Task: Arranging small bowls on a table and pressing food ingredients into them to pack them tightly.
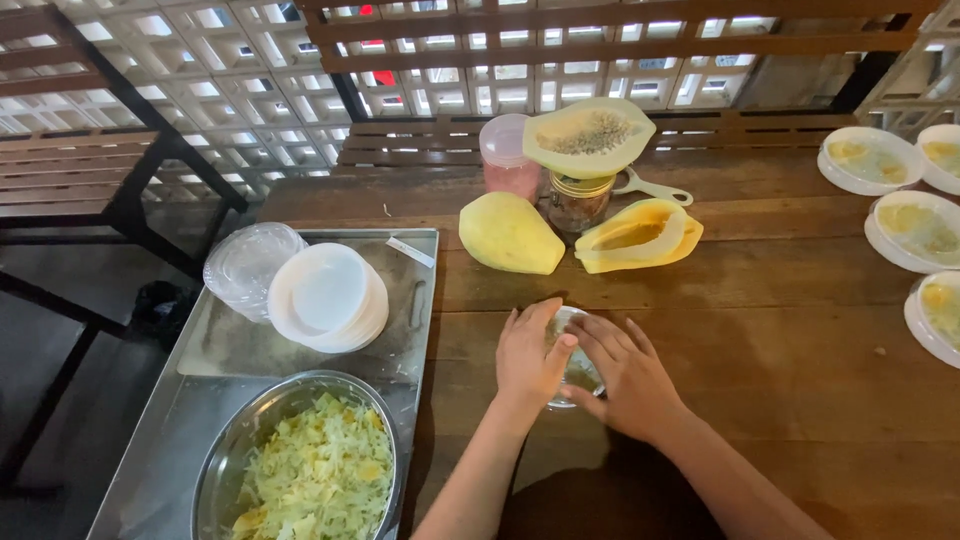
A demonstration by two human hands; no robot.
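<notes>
My left hand [530,360] and my right hand [630,375] press down together on a small round container [575,372] with a clear lid, filled with shredded yellow-green food, on the wooden table [760,330]. Both hands cover most of it. A metal bowl [232,450] of the same shredded food sits at the lower left on a steel tray [400,300].
Stacks of white bowls [325,295] and clear lids [245,265] rest on the tray. Beyond my hands lie peeled papaya pieces [510,235], a halved papaya [635,237], a seeded half [588,135] atop a jar, a pink cup [508,160]. Several filled covered bowls [915,228] stand right.
</notes>
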